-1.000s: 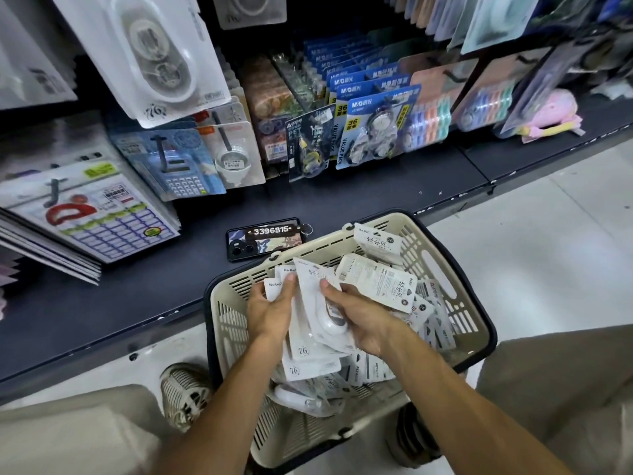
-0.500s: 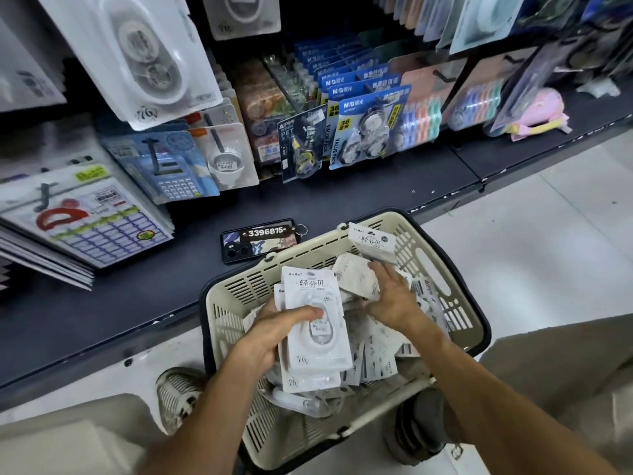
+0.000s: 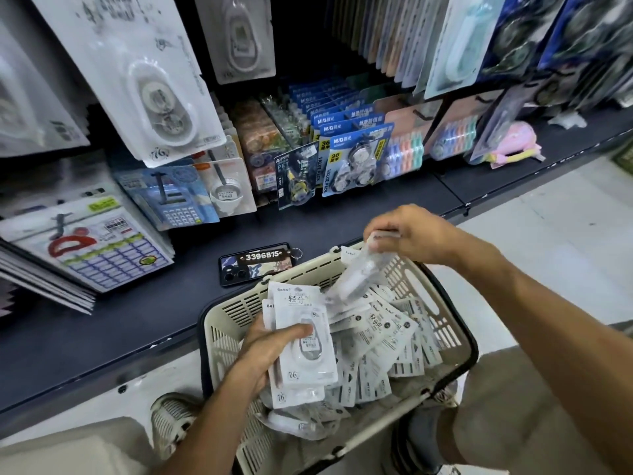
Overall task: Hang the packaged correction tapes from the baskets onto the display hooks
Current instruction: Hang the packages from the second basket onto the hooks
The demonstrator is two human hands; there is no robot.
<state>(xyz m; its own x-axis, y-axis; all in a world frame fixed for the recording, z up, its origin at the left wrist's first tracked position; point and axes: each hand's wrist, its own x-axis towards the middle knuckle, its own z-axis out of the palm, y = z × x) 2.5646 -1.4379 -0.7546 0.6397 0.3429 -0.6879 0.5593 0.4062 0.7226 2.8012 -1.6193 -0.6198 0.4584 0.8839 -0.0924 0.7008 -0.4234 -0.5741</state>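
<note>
Shop shelf behind beige basket — left hand gripping stacked packets, right hand pinching one packet.

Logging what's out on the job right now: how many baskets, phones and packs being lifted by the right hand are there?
Baskets: 1, the beige basket.
Phones: 1, the phone on the dark shelf.
Packs pinched by the right hand: 1, the lifted pack.
Total: 3.
The left hand grips a stack of packs; its count cannot be told.
</note>
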